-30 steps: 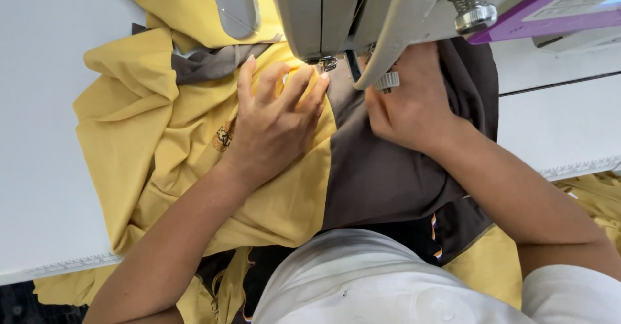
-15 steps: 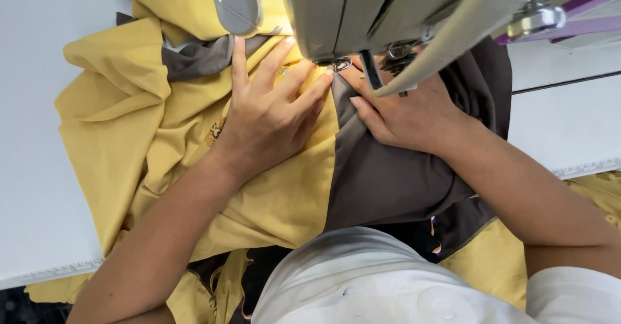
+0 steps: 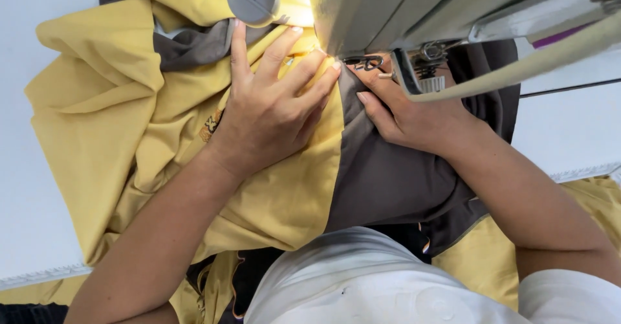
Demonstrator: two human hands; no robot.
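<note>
L hand [image 3: 272, 113] lies flat, fingers spread, pressing the yellow fabric [image 3: 110, 123] w/ fingertips right at the sewing machine head [image 3: 401, 10]; R hand [image 3: 414, 113] also flat, fingers extended on the dark grey fabric [image 3: 388, 175] just beside the presser foot [image 3: 365, 62], neither gripping anything. Garment bunches across the white table [image 3: 26, 220], whose front edge runs lower left & bare top shows far left & right. Small embroidered emblem [image 3: 212, 126], gold & dark, sits on the yellow cloth by the L wrist.
</note>
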